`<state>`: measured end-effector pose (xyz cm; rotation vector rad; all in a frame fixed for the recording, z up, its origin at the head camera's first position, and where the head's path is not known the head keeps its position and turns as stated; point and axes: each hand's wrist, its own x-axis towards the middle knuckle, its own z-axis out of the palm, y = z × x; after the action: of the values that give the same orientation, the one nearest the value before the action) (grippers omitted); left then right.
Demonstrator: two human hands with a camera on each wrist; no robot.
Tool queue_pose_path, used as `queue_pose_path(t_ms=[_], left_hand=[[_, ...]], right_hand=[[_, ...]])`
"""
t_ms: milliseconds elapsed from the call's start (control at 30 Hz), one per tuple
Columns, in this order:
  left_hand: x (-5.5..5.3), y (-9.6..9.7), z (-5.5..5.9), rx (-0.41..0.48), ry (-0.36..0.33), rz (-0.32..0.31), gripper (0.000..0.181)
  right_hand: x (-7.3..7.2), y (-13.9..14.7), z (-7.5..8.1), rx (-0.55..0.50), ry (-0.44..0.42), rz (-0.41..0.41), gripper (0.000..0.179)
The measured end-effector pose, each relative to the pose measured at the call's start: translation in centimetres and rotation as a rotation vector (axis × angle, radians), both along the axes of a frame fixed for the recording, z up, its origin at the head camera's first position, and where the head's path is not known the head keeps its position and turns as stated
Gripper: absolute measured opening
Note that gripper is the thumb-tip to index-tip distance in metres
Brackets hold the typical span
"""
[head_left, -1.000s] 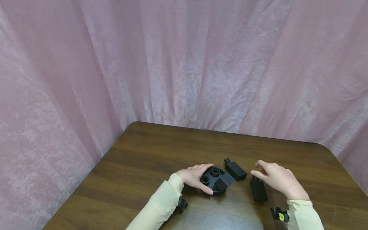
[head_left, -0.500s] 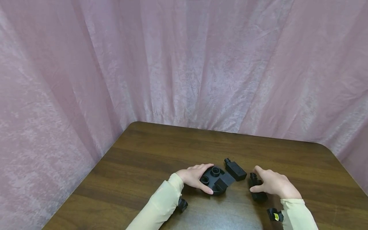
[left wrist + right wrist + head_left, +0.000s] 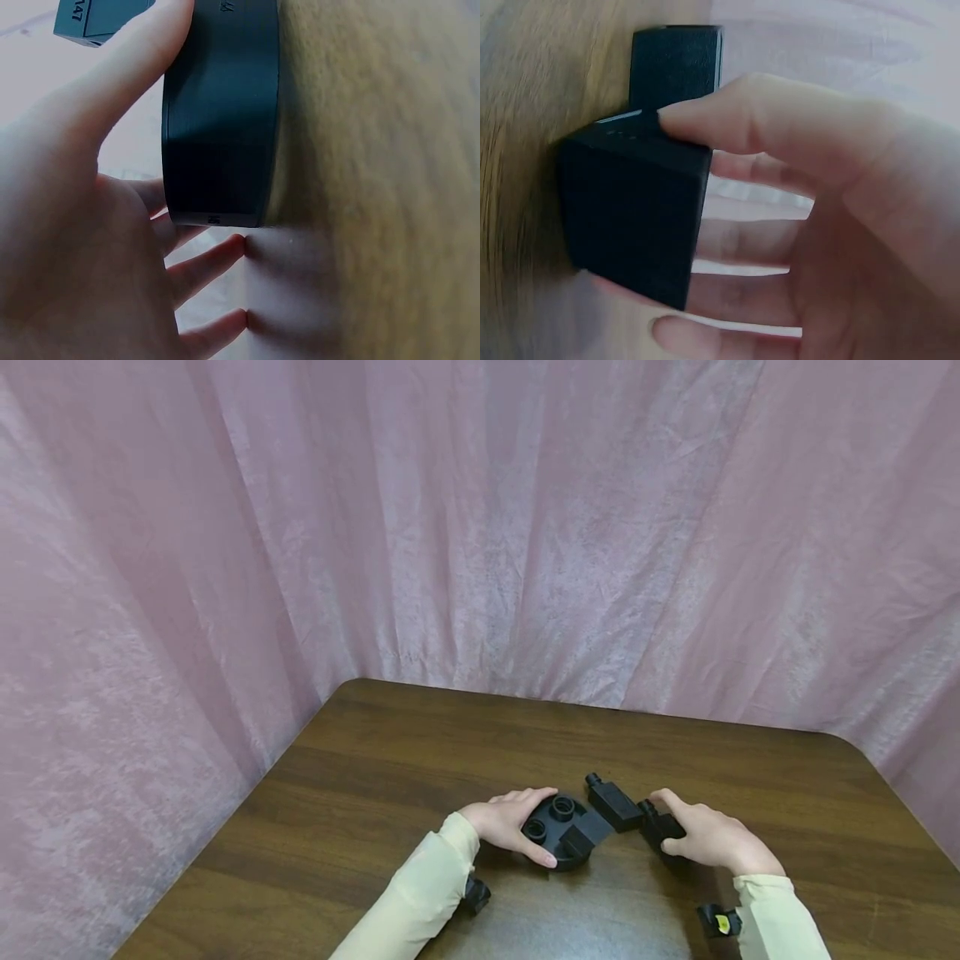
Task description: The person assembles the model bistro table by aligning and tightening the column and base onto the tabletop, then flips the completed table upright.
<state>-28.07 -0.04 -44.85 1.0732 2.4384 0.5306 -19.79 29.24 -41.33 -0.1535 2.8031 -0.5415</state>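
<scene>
My left hand [image 3: 506, 828] grips a rounded black plastic base [image 3: 553, 835] at its left side, thumb on the near edge and fingers round the far one. Two round sockets and a raised square part show on its top. In the left wrist view the base's smooth side wall [image 3: 221, 127] stands at the wood. My right hand [image 3: 716, 839] holds a black rectangular block [image 3: 660, 833] with a narrow ridged neck, thumb on one side and fingers on the other. That neck points up-left, close to the corner of a second, similar block [image 3: 615, 806] lying right of the base.
A brown wooden table [image 3: 420, 735] with rounded far corners lies below everything. Pink curtains [image 3: 480, 527] hang behind and to the left. Black wrist devices [image 3: 717, 921] sit under both pale sleeves.
My right hand has come down onto the right block and taken hold of it. The block has shifted left and turned, its neck now by the second block. My left hand stays put.
</scene>
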Motion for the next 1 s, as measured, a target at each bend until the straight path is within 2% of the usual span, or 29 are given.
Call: queue_pose_path(t_ms=[167, 433, 733, 1000], left_hand=[[0.0, 0.0, -0.1, 0.005, -0.002, -0.008, 0.093], [0.1, -0.1, 0.2, 0.009, 0.009, -0.006, 0.092], [0.0, 0.0, 0.2, 0.011, 0.030, -0.004, 0.092], [-0.1, -0.2, 0.0, -0.004, 0.019, -0.016, 0.092]], right_hand=[[0.0, 0.9, 0.2, -0.056, 0.049, 0.019, 0.059], [-0.1, 0.7, 1.0, -0.070, 0.218, -0.016, 0.044], [-0.2, -0.4, 2.0, -0.035, 0.504, -0.001, 0.023], [-0.2, -2.3, 1.9, -0.119, 0.684, 0.069, 0.028]])
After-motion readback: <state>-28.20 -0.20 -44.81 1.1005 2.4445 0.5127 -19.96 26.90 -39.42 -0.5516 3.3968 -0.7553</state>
